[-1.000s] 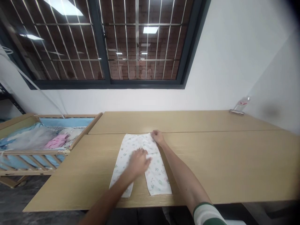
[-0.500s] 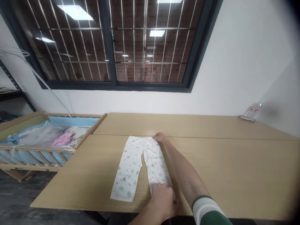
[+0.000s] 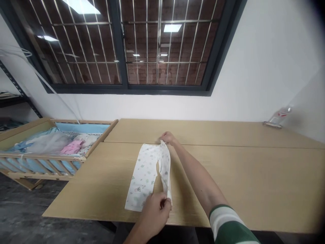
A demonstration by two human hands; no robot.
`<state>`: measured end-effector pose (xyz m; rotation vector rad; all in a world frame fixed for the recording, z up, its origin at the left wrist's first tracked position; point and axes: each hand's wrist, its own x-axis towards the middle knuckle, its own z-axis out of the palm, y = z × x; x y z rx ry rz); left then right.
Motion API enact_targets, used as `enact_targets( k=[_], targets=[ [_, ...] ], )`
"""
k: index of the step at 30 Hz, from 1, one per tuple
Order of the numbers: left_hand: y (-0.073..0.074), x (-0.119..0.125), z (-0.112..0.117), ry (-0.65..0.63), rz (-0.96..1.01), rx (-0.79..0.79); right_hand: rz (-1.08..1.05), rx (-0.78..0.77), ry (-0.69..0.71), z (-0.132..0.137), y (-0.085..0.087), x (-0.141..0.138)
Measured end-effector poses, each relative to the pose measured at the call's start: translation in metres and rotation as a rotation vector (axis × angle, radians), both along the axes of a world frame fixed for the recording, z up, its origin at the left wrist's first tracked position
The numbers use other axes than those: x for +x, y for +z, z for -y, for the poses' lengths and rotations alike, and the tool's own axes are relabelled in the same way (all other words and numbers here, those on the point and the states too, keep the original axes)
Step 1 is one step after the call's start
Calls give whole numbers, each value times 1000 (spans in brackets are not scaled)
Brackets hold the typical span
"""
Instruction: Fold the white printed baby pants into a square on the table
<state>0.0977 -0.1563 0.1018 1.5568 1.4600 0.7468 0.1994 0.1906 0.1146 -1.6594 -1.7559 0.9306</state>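
Small white trousers (image 3: 144, 171) with a green and grey print lie near the table's front edge, waistband toward the window. My right hand (image 3: 167, 137) pinches the waistband's right corner, which is lifted off the table. Lower down, my left hand (image 3: 155, 213) grips the hem of the right leg, thumb and fingers closed on it. That right leg is raised and tilts toward the left leg, with a gap showing between them. The left leg lies flat on the table.
The wood-coloured table (image 3: 241, 183) has a seam across it. A wooden cot (image 3: 43, 171) with blue lining, a pink cloth (image 3: 72, 147) and other fabrics stands at the left. A clear plastic bottle (image 3: 279, 116) is in the far right corner. A barred window (image 3: 127, 89) is above.
Both hands have moved left, lifting the trousers' right side from the table and turning it toward the left leg. The view has shifted slightly.
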Motion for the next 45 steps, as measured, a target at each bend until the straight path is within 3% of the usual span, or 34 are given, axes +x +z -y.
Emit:
enact_targets(
  k=[3,9,13,18,29,37,42,44,45],
  targets=[
    [-5,-30,14,81,76,39,6,53,-24,0,1,-25],
    [-31,-78,31,215,-2,6,78,109,-22,10,-13,-75],
    [-47,-95,30,299,-142,6,164,128,-4,18,-25,-101],
    [-57,-105,30,354,-291,26,268,129,25,23,-36,-120],
    [-64,-117,32,281,-581,-80,380,109,32,34,-47,-135],
    [-49,-110,32,275,-705,-180,378,129,60,43,-46,-137],
    [-41,-108,37,303,-849,-217,317,185,179,51,-37,-128],
    [-45,-110,43,358,-874,-116,285,230,256,62,-33,-122],
    [-49,-111,46,384,-874,17,269,256,304,71,-31,-118]
  ],
)
